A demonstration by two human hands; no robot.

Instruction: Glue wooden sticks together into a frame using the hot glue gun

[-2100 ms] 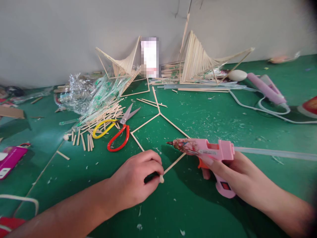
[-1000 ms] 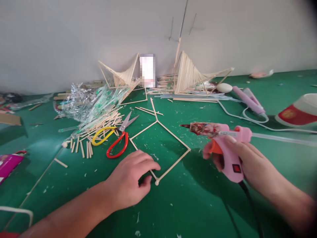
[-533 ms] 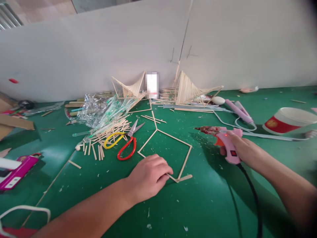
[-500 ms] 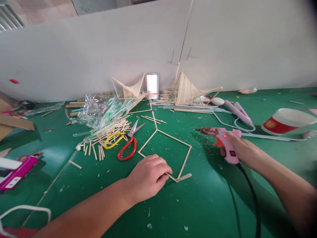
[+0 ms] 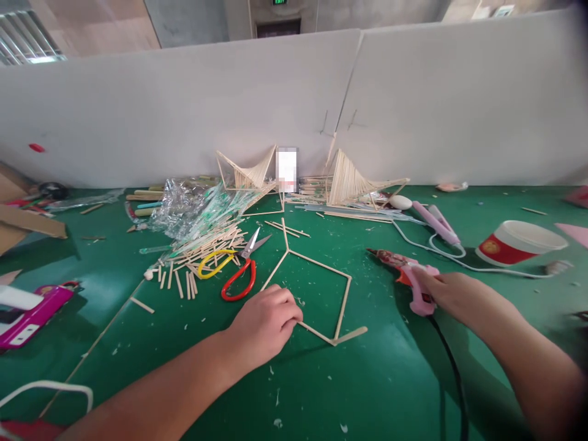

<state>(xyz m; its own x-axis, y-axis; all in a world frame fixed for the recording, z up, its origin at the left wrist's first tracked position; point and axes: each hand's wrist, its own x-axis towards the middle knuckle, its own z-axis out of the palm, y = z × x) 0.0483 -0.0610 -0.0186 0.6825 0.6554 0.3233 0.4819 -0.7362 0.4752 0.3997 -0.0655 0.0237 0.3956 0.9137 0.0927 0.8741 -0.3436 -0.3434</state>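
The left hand (image 5: 265,320) grips the near left side of the stick frame (image 5: 343,309) between its fingers. The frame sits mid-worktop (image 5: 376,392), well short of the far edge; whether its near corner touches down is hard to tell. The right hand (image 5: 452,294) has its fingers closed around the glue gun (image 5: 408,269), tip apart from the frame. Scissors (image 5: 250,245) lie open beside the frame, and two stick models (image 5: 346,180) stand along the far edge.

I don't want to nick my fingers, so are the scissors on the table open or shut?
Open: the scissors lie with their blades spread in a V, the yellow handle and red handle apart.
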